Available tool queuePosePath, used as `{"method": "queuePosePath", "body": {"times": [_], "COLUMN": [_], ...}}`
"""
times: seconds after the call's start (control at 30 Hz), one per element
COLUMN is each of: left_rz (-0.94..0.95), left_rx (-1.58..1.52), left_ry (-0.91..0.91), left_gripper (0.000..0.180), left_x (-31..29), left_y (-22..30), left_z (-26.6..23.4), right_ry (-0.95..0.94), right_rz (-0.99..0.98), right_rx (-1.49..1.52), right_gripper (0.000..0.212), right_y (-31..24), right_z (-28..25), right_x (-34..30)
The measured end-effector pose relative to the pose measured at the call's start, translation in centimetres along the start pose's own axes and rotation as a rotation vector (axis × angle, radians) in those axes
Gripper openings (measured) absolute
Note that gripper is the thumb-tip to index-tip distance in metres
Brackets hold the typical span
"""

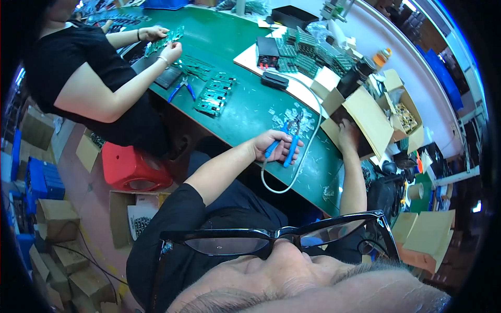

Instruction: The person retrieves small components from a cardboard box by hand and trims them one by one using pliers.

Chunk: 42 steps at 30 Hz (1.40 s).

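Note:
My left hand (276,145) is wrapped round blue-handled pliers (292,150), whose jaws point away from me over the green worktop. Small clear pieces (308,121) lie scattered around the jaws. My right hand (348,136) reaches into an open cardboard box (369,121) on the right. The box's shade and flaps obscure its fingers, so what it touches there cannot be made out. A pale cable (298,177) loops round my left hand and the pliers.
Green circuit boards (215,95) and other blue-handled pliers (182,89) lie on the left of the worktop (245,117). There a co-worker's hands (170,52) hold a board. Stacked boards (305,52), a black power unit (267,51) and a parts box (407,117) stand behind. A red stool (125,166) is at left.

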<state>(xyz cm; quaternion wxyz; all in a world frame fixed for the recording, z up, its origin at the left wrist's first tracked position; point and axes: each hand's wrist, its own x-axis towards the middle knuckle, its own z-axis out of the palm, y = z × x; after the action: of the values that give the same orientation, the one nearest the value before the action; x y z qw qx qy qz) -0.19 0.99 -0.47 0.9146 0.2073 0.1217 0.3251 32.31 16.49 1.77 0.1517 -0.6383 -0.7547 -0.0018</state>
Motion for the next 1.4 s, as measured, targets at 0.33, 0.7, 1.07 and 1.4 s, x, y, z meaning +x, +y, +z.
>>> {"method": "queuePosePath", "body": {"times": [0.33,0.7,1.07,1.4], "left_rz": [-0.005,-0.020,0.015,0.025], "left_rx": [0.028,0.023,0.288,0.884], "left_ry": [0.017,0.073,0.314,0.585], "left_gripper": [0.057,0.075,0.062,0.055], "left_x": [-0.1,-0.2,0.3,0.3], "left_y": [0.2,0.0,-0.8,-2.1], "left_z": [0.7,1.1,4.0,9.7], "right_ry": [0.224,-0.227,-0.223,-0.294], "right_rz": [-0.073,0.098,0.088,0.061], "right_rx": [0.449,1.802,1.922,1.990], "right_gripper": [0.027,0.024,0.049,0.049], "right_y": [-1.8,-6.5,-6.3,-7.2], "right_z": [-2.3,-1.2,-2.3,-3.6], "right_x": [-3.8,-7.8,-8.5,-9.3]}}
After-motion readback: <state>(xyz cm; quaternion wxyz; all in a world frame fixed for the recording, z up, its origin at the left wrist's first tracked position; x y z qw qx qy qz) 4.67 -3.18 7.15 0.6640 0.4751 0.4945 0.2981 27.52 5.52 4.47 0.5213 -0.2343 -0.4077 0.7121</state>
